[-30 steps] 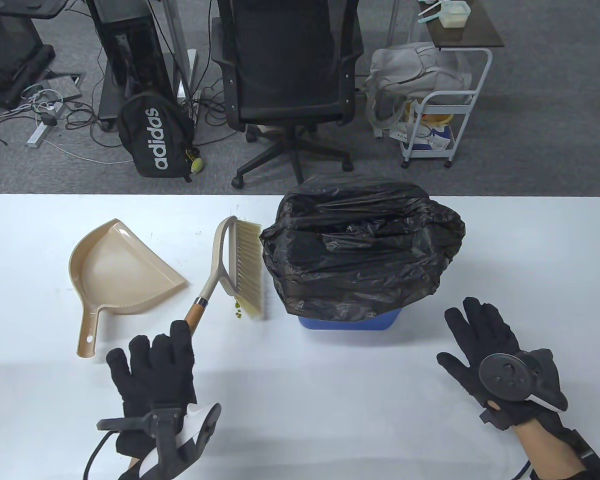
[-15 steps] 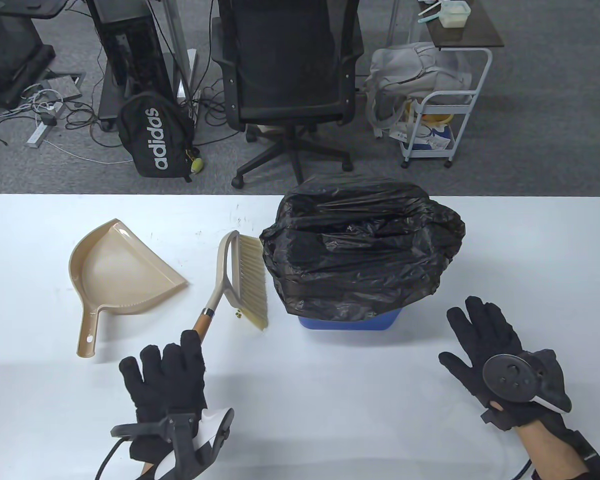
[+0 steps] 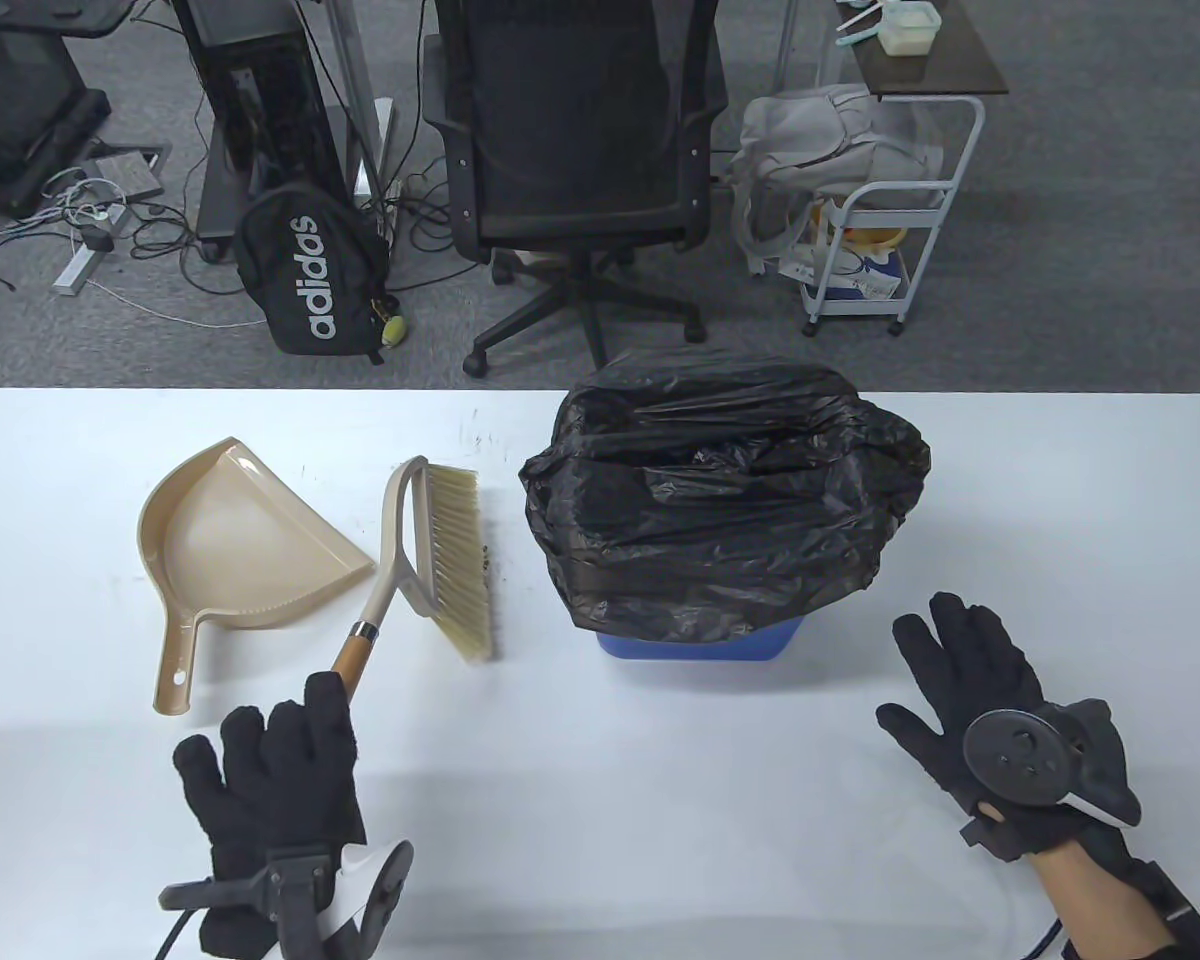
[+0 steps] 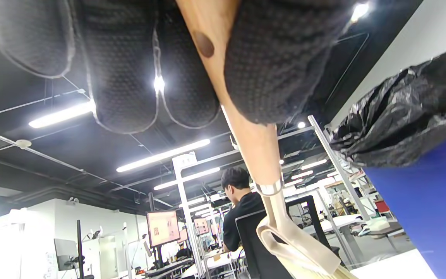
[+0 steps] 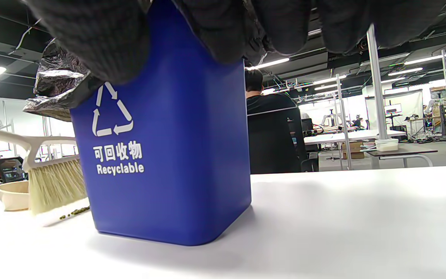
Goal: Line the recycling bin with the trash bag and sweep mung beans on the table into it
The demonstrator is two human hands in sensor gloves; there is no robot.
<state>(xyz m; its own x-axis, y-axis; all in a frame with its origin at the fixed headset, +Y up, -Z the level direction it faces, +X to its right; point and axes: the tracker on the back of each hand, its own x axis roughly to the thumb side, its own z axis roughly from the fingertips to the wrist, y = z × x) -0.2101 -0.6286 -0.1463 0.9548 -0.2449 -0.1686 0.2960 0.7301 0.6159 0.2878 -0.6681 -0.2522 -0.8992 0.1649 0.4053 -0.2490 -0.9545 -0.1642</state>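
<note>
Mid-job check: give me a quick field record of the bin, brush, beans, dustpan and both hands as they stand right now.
bin: blue recycling bin upright, trash bag draped over its top
brush: brush between dustpan and bin, bristles on the table
beans: few mung beans beside the bristles, on the bin side
dustpan: dustpan flat on the table, left of the brush
left hand: left hand grips the brush handle
right hand: right hand open, holding nothing, right of the bin

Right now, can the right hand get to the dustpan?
Probably not straight across. The right hand lies flat at the table's right side, and the lined blue bin and the brush sit between it and the dustpan.
</note>
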